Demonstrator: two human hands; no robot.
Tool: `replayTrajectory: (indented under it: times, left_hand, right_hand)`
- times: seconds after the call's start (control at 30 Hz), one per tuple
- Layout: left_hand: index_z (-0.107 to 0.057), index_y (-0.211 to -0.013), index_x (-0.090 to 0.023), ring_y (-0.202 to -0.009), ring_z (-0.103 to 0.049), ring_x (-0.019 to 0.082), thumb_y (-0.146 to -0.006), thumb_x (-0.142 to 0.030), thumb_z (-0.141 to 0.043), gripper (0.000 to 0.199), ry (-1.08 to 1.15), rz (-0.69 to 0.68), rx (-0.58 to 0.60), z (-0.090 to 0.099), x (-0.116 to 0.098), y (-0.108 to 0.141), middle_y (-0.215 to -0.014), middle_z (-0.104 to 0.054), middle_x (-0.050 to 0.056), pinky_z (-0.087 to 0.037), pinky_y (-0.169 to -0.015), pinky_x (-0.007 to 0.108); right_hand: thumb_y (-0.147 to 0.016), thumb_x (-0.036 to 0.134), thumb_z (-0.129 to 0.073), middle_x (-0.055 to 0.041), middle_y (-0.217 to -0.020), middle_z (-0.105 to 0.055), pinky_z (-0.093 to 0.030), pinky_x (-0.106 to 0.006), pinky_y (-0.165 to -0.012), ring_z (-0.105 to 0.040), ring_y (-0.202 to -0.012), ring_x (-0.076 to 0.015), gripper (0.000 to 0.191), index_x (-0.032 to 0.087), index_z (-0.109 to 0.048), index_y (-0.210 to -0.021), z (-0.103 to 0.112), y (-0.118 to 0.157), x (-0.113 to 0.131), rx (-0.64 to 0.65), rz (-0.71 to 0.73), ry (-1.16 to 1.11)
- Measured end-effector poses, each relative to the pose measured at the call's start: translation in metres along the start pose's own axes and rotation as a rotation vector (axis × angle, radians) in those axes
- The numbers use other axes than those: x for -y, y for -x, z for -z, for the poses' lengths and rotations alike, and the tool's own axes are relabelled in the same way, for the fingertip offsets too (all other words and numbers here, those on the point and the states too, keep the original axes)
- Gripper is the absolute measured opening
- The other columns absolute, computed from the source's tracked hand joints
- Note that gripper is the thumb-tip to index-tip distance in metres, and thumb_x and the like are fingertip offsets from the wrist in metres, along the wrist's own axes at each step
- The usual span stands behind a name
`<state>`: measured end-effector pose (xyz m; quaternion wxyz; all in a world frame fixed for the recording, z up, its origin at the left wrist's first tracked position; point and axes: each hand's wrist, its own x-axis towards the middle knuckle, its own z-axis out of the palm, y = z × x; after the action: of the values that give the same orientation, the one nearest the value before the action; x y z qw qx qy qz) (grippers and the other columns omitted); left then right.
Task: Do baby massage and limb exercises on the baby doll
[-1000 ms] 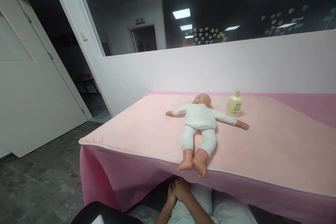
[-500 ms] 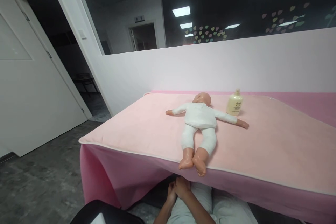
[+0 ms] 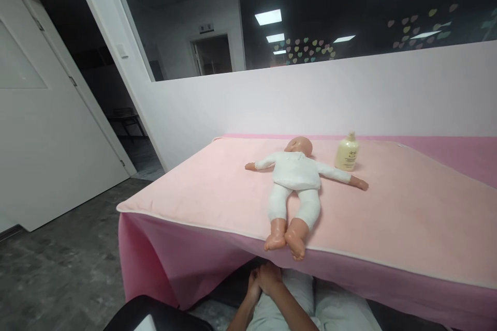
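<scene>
A baby doll (image 3: 297,173) in a white top and leggings lies on its back on a pink-covered table (image 3: 209,186). Its arms are spread, and its bare feet reach the front edge. Behind its outstretched arm, on the right, stands a pale yellow bottle (image 3: 347,153). Below the table edge, my left hand (image 3: 254,284) and my right hand (image 3: 269,276) rest together over my lap, touching each other. Their fingers are curled and partly hidden in shadow, so anything inside them cannot be made out.
A white wall (image 3: 310,98) with a large dark window rises behind the table. At the left, a white door (image 3: 50,124) stands beside a dark doorway. A black object (image 3: 174,315) is at the bottom left.
</scene>
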<state>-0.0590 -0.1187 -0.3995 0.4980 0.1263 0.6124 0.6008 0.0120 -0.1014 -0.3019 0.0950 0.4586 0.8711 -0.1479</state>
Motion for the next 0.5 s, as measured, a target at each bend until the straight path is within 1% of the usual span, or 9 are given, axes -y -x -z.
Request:
replayTrajectory:
  times: [0.1,0.23,0.3,0.4,0.5]
  left_hand:
    - [-0.058,-0.062,-0.017,-0.081,-0.065,0.026,-0.045,-0.024,-0.074,0.024,0.007,0.010,-0.012,0.0008,0.0005,-0.0018,-0.062,-0.062,0.004,-0.049,-0.087,0.035]
    - [-0.058,-0.062,-0.019,-0.086,-0.065,0.030,-0.046,-0.024,-0.069,0.020,0.015,0.024,-0.032,0.0003,0.0018,-0.0027,-0.063,-0.062,0.003,-0.049,-0.085,0.035]
    - [-0.057,-0.060,-0.020,-0.087,-0.065,0.031,-0.045,-0.024,-0.068,0.019,0.013,0.020,-0.032,-0.0007,0.0022,-0.0021,-0.061,-0.062,0.002,-0.049,-0.084,0.036]
    - [-0.056,-0.058,-0.019,-0.087,-0.066,0.031,-0.044,-0.025,-0.069,0.020,0.010,0.008,-0.018,-0.0021,0.0018,-0.0006,-0.059,-0.062,0.001,-0.049,-0.081,0.035]
    - [-0.057,-0.057,-0.018,-0.089,-0.065,0.031,-0.042,-0.027,-0.071,0.023,0.004,-0.006,-0.019,-0.0026,-0.0001,0.0008,-0.059,-0.062,0.001,-0.049,-0.080,0.034]
  right_hand:
    - [-0.090,0.010,-0.029,-0.0150,-0.107,-0.067,-0.047,-0.042,-0.088,-0.061,-0.105,-0.0299,0.044,0.012,-0.069,-0.107,0.0052,0.0030,0.0016,0.018,-0.035,0.034]
    - [-0.092,0.013,-0.029,-0.0172,-0.105,-0.068,-0.046,-0.041,-0.088,-0.062,-0.104,-0.0293,0.043,0.010,-0.070,-0.105,0.0083,0.0055,0.0023,0.004,-0.044,0.029]
    - [-0.092,0.015,-0.029,-0.0168,-0.106,-0.068,-0.046,-0.040,-0.087,-0.062,-0.104,-0.0287,0.043,0.011,-0.069,-0.105,0.0079,0.0058,0.0017,0.013,-0.035,0.019]
    - [-0.091,0.014,-0.031,-0.0150,-0.105,-0.068,-0.046,-0.040,-0.088,-0.062,-0.104,-0.0283,0.041,0.013,-0.069,-0.106,0.0065,0.0051,0.0007,0.046,0.005,0.042]
    - [-0.091,0.014,-0.030,-0.0156,-0.104,-0.068,-0.047,-0.041,-0.088,-0.062,-0.103,-0.0293,0.043,0.012,-0.070,-0.104,0.0055,0.0039,0.0005,0.044,-0.014,0.046]
